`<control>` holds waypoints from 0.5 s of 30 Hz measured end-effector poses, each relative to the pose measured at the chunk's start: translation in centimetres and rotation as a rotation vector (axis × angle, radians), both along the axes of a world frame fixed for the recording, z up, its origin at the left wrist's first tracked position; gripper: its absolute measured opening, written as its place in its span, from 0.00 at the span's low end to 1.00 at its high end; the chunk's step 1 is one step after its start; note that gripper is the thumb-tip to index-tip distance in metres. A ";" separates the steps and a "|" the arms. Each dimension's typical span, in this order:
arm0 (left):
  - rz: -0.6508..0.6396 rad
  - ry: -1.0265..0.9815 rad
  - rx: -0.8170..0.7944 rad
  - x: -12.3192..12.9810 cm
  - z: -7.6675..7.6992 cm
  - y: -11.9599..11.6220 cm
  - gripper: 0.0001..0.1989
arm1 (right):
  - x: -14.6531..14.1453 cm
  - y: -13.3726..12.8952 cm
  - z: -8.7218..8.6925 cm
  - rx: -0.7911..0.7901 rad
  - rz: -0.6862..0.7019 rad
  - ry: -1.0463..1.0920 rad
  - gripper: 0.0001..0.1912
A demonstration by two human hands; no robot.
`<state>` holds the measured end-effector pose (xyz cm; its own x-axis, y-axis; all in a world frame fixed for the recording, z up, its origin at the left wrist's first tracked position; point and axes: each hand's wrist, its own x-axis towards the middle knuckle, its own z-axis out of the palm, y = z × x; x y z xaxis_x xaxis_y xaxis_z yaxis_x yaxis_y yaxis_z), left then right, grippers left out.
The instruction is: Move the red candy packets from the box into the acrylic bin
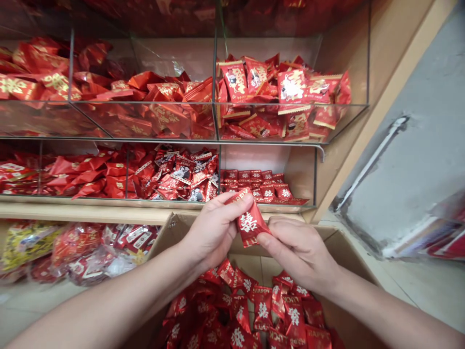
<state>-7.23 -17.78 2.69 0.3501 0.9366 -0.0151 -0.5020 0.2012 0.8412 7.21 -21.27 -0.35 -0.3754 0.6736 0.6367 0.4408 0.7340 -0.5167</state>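
Between both hands is a red packet (248,221) with a white character and gold lettering, held above a cardboard box (332,242). My left hand (214,230) pinches its upper left part with the thumb on top. The fingers of my right hand (301,247) are closed on its lower right edge. Many similar red packets (262,308) lie in the box below. Just beyond the hands, the lower right shelf compartment holds neat rows of matching packets (269,192).
Clear-walled shelf compartments hold red-wrapped packets (234,82) above and dark red ones (183,168) at centre left. Bagged goods (78,247) sit beneath the shelf at left. A wooden side panel (378,111) and a grey wall (421,160) stand at right.
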 end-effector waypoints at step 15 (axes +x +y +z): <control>-0.042 0.358 0.208 0.0 -1.4 0.0 0.11 | -0.3 0.1 -1.0 -0.509 -0.047 0.131 0.18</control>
<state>-7.27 -17.77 1.29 0.3951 0.9175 0.0455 -0.1650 0.0222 0.9860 6.96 -21.19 -1.39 -0.2760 0.9242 0.2638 0.3749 0.3562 -0.8559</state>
